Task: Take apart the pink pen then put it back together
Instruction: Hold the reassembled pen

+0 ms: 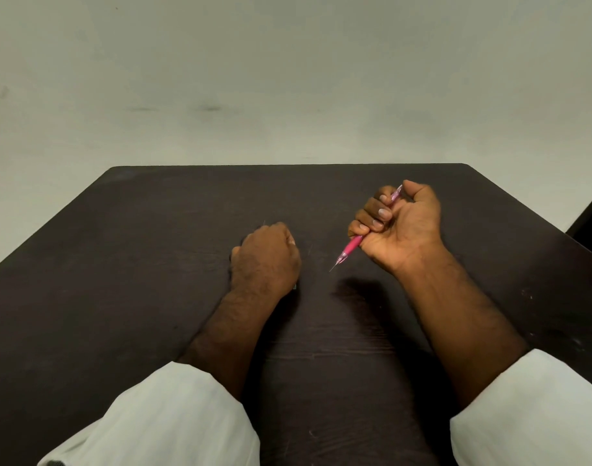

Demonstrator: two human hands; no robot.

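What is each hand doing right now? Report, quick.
Left hand: fingers curled, back to camera; cannot tell if it holds anything.
Right hand: grips the slim pink plastic pen.

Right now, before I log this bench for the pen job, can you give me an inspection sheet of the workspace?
Surface: dark wooden table, faint scratches and pale specks.
Job's things: pink pen, held above the table, fine tip pointing down and left.
Clutter: nothing seen.
Hands: right hand grips the pen in curled fingers; left hand is curled on the table, and anything it holds is hidden.
Cables: nothing seen.
Surroundings: pale scuffed surface beyond the table; white sleeves on both forearms.
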